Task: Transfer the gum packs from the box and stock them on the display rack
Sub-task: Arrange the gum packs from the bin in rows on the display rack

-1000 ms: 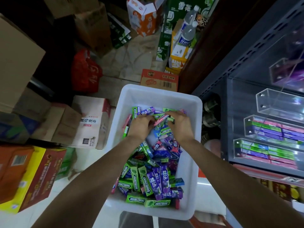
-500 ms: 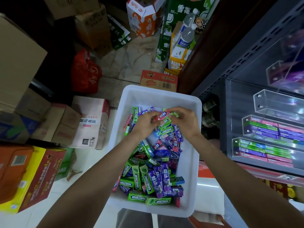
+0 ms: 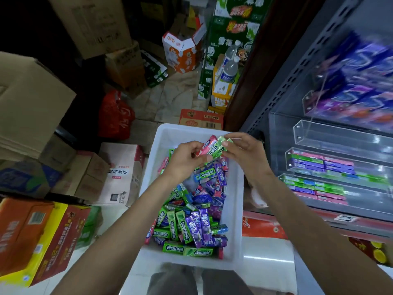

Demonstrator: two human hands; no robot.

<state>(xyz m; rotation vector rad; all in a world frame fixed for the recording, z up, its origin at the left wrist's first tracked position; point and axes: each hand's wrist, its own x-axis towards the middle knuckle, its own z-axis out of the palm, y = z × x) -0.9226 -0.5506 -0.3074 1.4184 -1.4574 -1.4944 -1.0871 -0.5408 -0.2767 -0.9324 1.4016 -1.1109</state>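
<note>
Both hands — left hand (image 3: 187,160) and right hand (image 3: 244,154) — pinch a few gum packs (image 3: 212,146) above the white box (image 3: 236,188), likely squaring them for the display rack (image 3: 319,165).

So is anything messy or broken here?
Nothing looks broken. The gum packs lie jumbled every which way in the white box, unlike the neat rows in the display rack.

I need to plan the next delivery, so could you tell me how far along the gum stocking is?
Done: two lower rack trays hold gum. In hand: left hand and right hand hold pink and green packs above the bin. Left: the bin's pile; one tray looks empty.
</note>
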